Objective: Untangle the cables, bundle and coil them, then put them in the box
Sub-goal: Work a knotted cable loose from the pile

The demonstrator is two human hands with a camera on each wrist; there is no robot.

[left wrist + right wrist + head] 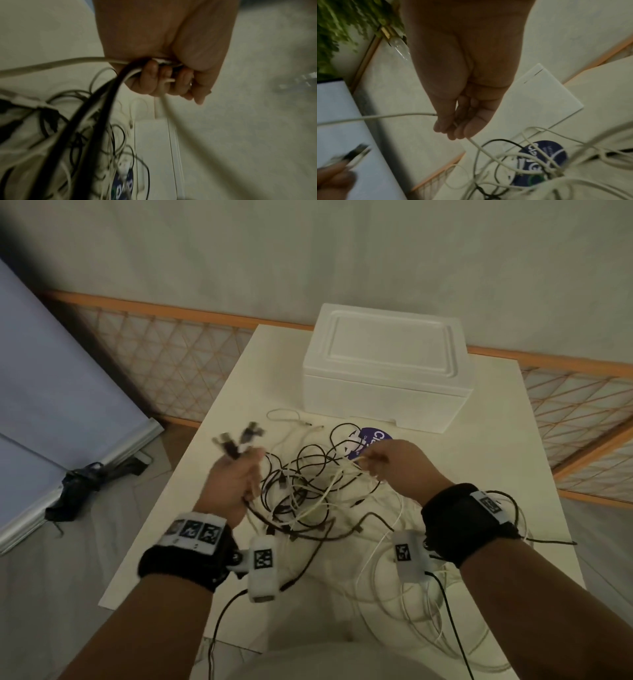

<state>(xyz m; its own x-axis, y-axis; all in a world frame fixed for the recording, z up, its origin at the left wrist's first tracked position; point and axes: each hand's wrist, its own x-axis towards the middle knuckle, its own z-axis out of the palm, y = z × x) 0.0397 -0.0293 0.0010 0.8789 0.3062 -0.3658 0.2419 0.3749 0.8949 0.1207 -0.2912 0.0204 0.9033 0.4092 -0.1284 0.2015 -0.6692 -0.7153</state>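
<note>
A tangle of black and white cables lies on the white table, partly lifted between my hands. My left hand grips a bunch of cable ends, their plugs sticking up above the fist; in the left wrist view the left hand has its fingers curled round black and white cords. My right hand pinches a white cable between thumb and fingertips. The white foam box stands at the table's far side with its lid on.
A round blue-purple sticker lies under the cables in front of the box. More white cable loops hang off the near right table edge. A wooden lattice screen runs behind the table, and a pale board leans at the left.
</note>
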